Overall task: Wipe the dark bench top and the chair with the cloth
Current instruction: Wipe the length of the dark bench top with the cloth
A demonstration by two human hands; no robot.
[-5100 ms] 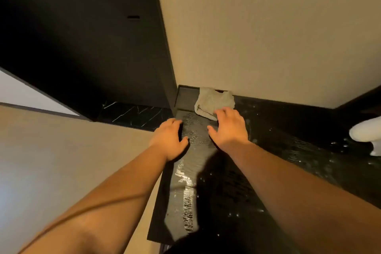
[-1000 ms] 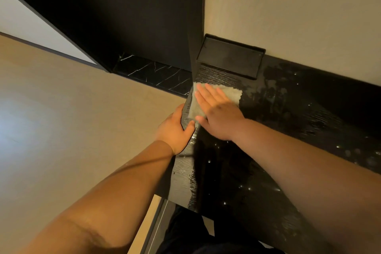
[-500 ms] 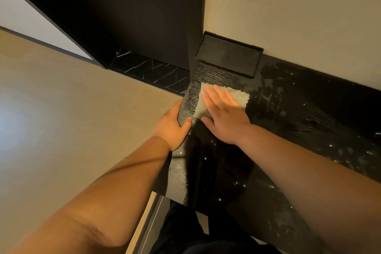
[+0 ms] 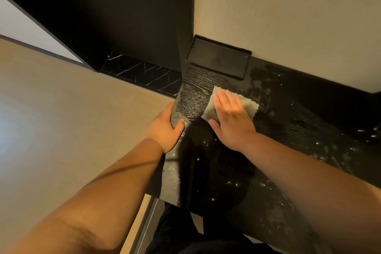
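My right hand lays straight fingers flat on the pale grey folded cloth, pressing it onto the dark wood-grain bench near its left end; my left hand clasps that edge. Mid-wipe, I judge; next, sweep right across the droplets.

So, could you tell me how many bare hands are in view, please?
2. The left hand grips the left edge of the dark wood-grain bench top; the right hand lies flat on the pale grey cloth beside it.
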